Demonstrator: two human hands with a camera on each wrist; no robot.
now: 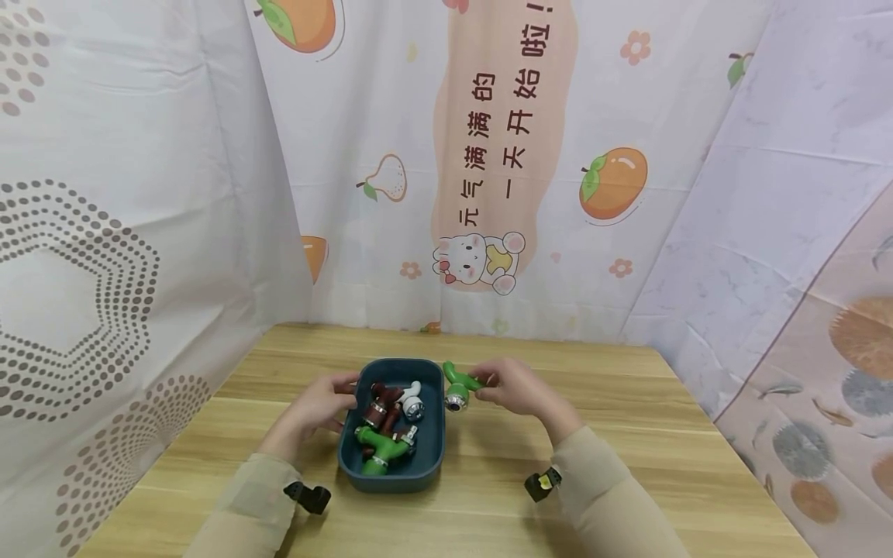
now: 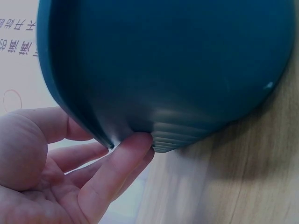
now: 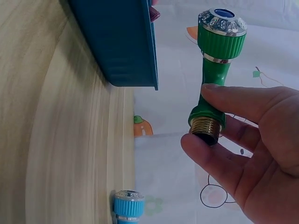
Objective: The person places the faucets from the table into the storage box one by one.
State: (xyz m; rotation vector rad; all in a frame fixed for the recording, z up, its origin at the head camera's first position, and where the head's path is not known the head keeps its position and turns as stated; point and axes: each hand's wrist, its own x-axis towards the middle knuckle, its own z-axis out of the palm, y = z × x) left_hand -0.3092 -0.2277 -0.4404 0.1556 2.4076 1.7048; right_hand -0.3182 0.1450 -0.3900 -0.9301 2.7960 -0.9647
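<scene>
My left hand (image 1: 317,407) grips the left rim of a dark blue plastic bin (image 1: 394,484); in the left wrist view its fingertips (image 2: 140,142) press the outer wall. Inside the bin lie dark red valves (image 1: 374,415), a white valve (image 1: 413,407) and a green valve (image 1: 384,448), piled together. My right hand (image 1: 512,386) pinches another green valve (image 3: 222,44) just beyond the bin's right wall. This one has a ribbed knob with a chrome end, and the right wrist view shows a brass-threaded outlet near the fingers.
A light blue valve (image 3: 129,205) appears at the bottom of the right wrist view. The bin stands on a wood-grain table (image 1: 593,465). Printed curtains (image 1: 391,256) enclose the table's back and sides. Each wrist wears a small black camera (image 1: 539,486).
</scene>
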